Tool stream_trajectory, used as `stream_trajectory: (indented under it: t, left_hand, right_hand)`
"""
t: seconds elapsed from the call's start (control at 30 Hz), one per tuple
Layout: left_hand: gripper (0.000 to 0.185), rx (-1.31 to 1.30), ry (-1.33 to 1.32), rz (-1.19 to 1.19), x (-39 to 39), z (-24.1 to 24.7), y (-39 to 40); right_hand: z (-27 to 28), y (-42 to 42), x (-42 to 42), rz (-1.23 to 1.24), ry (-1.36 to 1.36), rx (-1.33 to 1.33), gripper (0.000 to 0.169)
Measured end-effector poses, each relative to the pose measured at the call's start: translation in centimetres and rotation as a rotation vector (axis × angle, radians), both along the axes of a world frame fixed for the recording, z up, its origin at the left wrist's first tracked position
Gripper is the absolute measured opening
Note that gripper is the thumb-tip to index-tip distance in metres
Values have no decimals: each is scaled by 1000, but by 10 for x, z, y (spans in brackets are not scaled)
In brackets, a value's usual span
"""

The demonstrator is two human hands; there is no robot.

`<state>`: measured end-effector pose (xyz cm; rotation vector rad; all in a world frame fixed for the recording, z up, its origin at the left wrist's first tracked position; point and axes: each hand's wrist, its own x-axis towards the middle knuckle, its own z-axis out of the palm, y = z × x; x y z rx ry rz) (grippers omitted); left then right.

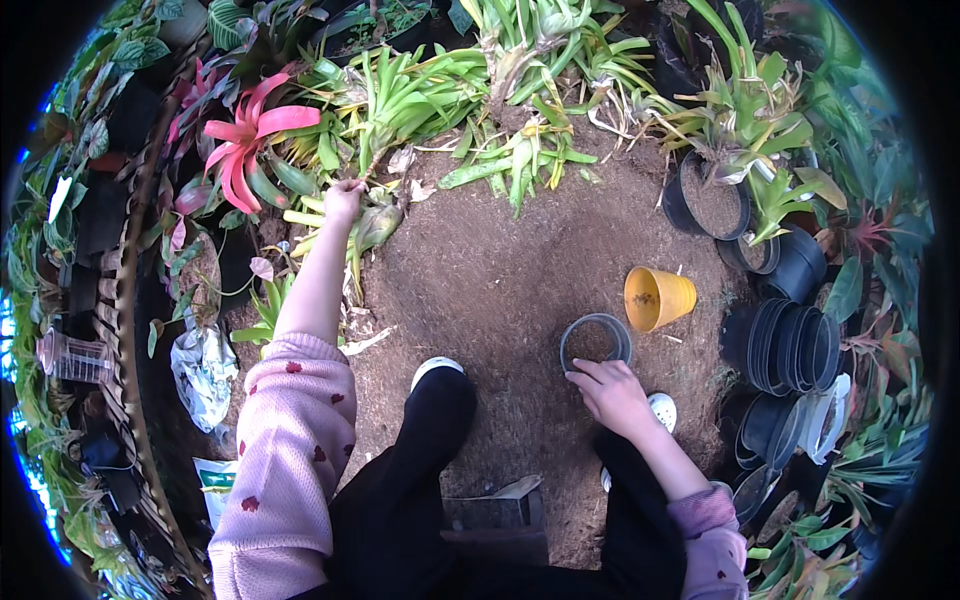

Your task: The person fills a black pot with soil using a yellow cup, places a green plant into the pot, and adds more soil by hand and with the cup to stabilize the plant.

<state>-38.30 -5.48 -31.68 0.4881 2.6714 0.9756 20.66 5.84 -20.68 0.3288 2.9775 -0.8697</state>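
My left hand (343, 199) reaches out to the far left, its fingers closed on the thin base of a green bromeliad plant (386, 112). Beneath that hand lies another uprooted plant with a pale, swollen base (377, 225). Close to my right foot, my right hand (613, 391) grips the near rim of a dark plastic pot (621, 339). Soil (589, 342) shows inside this pot. Just beyond it a yellow plastic pot (664, 298) rests tipped on its side, with a little dirt within.
Loose bromeliads (525, 150) are heaped along the far side of the bare soil (495, 285). A pink-red bromeliad (251, 142) stands at left. On the right are a soil-filled black pot (712, 199) and nested black pots (787, 345). A crumpled plastic bag (201, 375) lies left.
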Motion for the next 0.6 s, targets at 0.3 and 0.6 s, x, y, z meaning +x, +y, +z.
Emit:
stream_trajectory:
  t: [0.3, 0.6]
  left_hand:
    - [9, 825, -197, 17, -2, 44, 3]
    - [12, 1167, -387, 25, 43, 98, 14]
  right_hand:
    - [3, -1, 8, -1, -8, 1, 40]
    - [-5, -5, 2, 17, -23, -22, 41]
